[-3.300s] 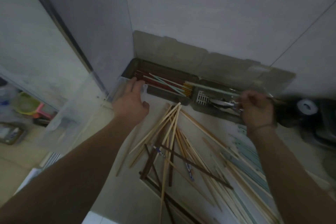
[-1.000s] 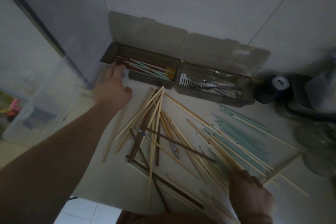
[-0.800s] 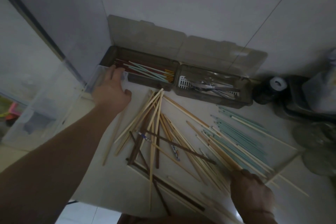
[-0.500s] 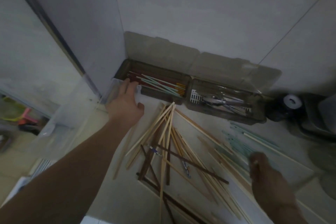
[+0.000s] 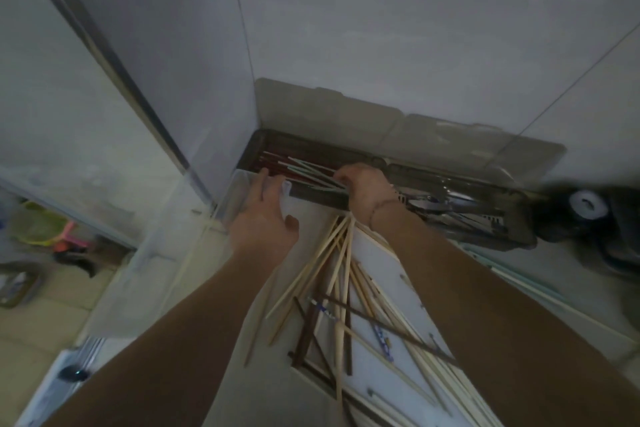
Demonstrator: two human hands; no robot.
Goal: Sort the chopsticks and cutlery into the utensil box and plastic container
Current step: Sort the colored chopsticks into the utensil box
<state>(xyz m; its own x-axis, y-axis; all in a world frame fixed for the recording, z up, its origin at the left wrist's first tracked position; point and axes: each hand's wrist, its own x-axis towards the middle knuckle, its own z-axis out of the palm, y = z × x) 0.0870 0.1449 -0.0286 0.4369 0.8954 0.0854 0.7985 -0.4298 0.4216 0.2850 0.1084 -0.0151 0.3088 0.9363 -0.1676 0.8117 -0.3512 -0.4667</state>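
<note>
Utensil box (image 5: pixel 512 239): a dark, translucent box is set against the tiled wall in the corner, its hinged lid (image 5: pixel 346 121) folded back against the wall.
Left compartment (image 5: pixel 277 158): red-brown and pale green chopsticks are laid lengthwise in it.
Right compartment (image 5: pixel 460 208): metal cutlery is seen inside; single pieces cannot be told apart.
Right hand (image 5: pixel 367 189): it is held over the left compartment's near edge, fingers curled round pale green chopsticks (image 5: pixel 311 172), whose free ends are angled into that compartment.
Left hand (image 5: pixel 263 222): it is laid flat with straight fingers, nothing gripped; the fingertips (image 5: pixel 263 175) are rested at the box's left end, on the rim of the clear plastic container (image 5: pixel 228 198).
Plastic container: it is placed just left of the box, at the counter's edge.
Loose chopsticks (image 5: pixel 332 274): a crossed pile of light wooden and dark sticks is spread on the white counter (image 5: pixel 311 215), between and under the two forearms.
Far right: a dark round object with a white top (image 5: pixel 585 204) is seen just beside the box.
</note>
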